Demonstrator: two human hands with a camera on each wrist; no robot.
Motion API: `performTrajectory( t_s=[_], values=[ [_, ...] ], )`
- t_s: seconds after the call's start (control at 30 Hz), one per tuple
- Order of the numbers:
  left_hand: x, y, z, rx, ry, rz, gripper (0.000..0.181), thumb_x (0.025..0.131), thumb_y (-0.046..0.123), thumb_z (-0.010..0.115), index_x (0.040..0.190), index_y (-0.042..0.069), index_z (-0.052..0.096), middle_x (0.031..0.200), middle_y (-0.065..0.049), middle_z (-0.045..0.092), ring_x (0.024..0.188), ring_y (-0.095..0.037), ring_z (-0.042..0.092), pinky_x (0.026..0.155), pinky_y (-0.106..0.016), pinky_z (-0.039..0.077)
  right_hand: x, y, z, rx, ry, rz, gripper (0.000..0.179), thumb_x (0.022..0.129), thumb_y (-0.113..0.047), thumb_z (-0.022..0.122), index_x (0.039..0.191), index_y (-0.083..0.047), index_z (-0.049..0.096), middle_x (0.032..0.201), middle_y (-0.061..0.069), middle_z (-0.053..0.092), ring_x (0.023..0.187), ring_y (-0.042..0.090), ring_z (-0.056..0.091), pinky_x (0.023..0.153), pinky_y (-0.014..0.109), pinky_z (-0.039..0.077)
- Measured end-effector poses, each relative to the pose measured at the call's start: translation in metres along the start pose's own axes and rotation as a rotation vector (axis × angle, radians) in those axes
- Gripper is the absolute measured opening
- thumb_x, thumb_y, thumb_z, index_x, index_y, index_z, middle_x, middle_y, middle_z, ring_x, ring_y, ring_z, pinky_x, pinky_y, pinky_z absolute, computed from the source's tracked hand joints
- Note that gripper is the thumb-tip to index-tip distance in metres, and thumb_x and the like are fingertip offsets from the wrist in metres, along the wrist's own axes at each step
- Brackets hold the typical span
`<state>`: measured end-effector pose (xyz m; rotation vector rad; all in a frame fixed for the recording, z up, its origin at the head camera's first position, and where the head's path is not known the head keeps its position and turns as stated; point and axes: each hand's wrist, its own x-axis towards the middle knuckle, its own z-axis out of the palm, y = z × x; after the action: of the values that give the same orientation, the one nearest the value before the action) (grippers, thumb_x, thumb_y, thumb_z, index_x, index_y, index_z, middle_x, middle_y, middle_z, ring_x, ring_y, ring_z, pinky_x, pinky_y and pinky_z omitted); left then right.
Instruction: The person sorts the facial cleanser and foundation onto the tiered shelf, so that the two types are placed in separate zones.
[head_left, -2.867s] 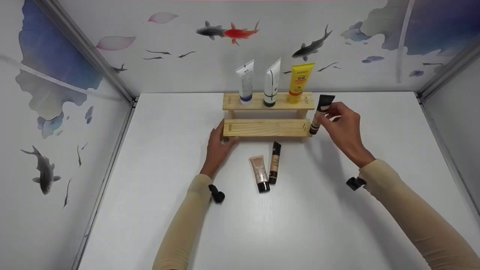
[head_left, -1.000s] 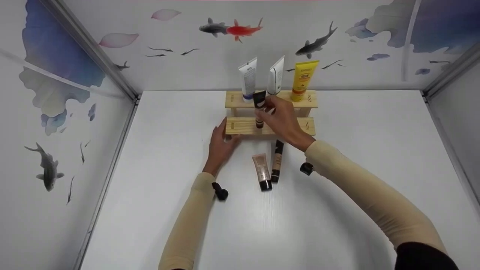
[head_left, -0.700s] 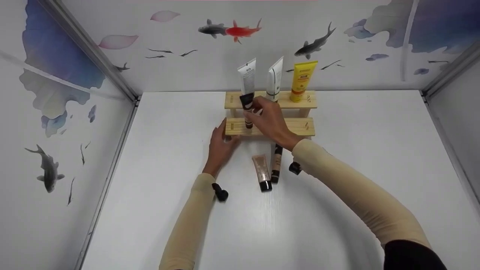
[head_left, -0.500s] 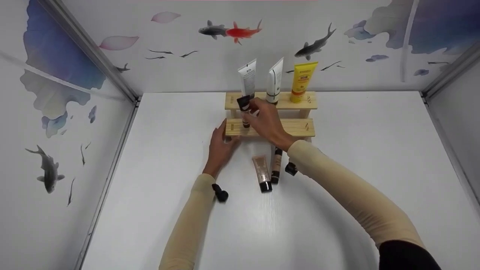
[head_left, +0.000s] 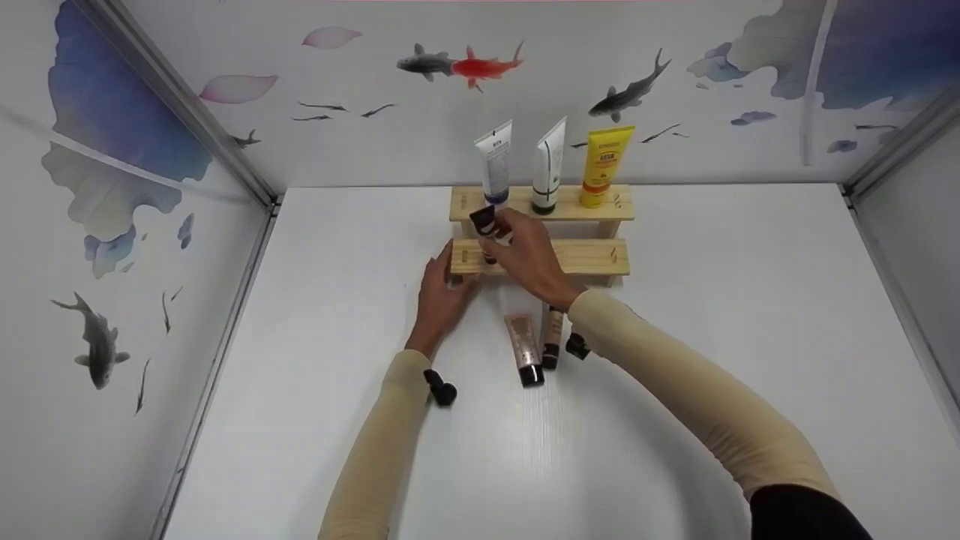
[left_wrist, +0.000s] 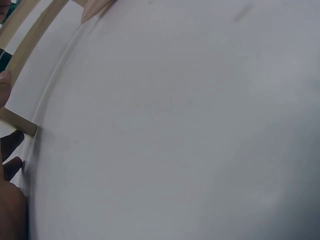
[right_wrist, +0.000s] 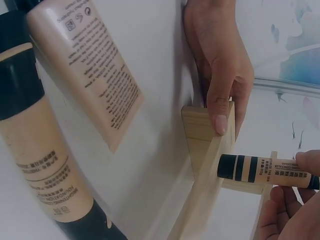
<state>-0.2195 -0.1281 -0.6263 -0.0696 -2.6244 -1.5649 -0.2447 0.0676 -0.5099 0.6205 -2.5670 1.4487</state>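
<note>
My right hand (head_left: 529,253) pinches a small black-and-beige concealer tube (right_wrist: 280,171) near its upper end. The tube stands almost upright, black cap down, right at the left end of the lower step of a two-step wooden stand (head_left: 589,259). My left hand (head_left: 441,301) grips that same end of the stand, thumb in front and fingers behind, as the right wrist view shows. Only part of the left hand shows at the edge of the left wrist view. Below the stand lie a pinkish-beige tube (head_left: 523,339) and a beige foundation tube (right_wrist: 45,165) with black ends.
On the upper step stand a white tube with a blue cap (head_left: 495,166), a white tube with a dark cap (head_left: 549,166) and a yellow tube (head_left: 606,166). White walls (head_left: 360,150) painted with fish and leaves border the white table (head_left: 300,315) behind and at both sides.
My right hand has carried the concealer tube from beyond the stand's right end leftward to the left end of the lower step, then slightly down. My left hand keeps its grip on the stand.
</note>
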Motion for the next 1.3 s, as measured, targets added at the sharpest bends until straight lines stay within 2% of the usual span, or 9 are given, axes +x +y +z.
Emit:
performTrajectory(
  t_s=[0.3,0.87,1.0,1.3],
  values=[
    [-0.001,0.000,0.001,-0.019,0.000,-0.008,0.088,0.104,0.041,0.075,0.175,0.017,0.031,0.171,0.000,0.047,0.158,-0.018,0.042,0.139,-0.032,0.007,-0.004,0.002,0.000,0.013,0.002,0.018,0.025,0.104,-0.016,0.079,0.125,-0.004,0.073,0.115,0.009,0.075,0.106,0.022,0.068,0.089,0.037,0.058],
    [0.000,-0.002,0.000,-0.029,-0.006,0.014,0.089,0.104,0.047,0.075,0.175,0.015,0.031,0.172,-0.002,0.047,0.161,-0.020,0.039,0.139,-0.031,0.005,-0.007,0.004,0.000,0.011,0.003,0.024,0.028,0.104,-0.017,0.079,0.127,-0.004,0.072,0.118,0.009,0.075,0.108,0.022,0.069,0.091,0.039,0.060],
    [0.000,-0.002,0.000,-0.013,-0.004,0.008,0.088,0.104,0.041,0.076,0.175,0.014,0.031,0.172,-0.005,0.047,0.162,-0.023,0.038,0.139,-0.032,0.006,-0.009,0.005,0.000,0.006,0.004,0.031,0.030,0.104,-0.017,0.079,0.130,-0.004,0.072,0.121,0.009,0.075,0.110,0.023,0.068,0.092,0.040,0.059],
    [-0.001,0.000,0.000,0.008,-0.001,-0.023,0.088,0.105,0.041,0.077,0.175,0.015,0.031,0.173,-0.005,0.045,0.163,-0.023,0.035,0.139,-0.032,0.007,-0.020,0.006,-0.012,0.006,0.017,0.023,0.039,0.102,-0.015,0.082,0.135,0.000,0.070,0.131,0.015,0.073,0.114,0.029,0.069,0.094,0.044,0.060]
  ],
)
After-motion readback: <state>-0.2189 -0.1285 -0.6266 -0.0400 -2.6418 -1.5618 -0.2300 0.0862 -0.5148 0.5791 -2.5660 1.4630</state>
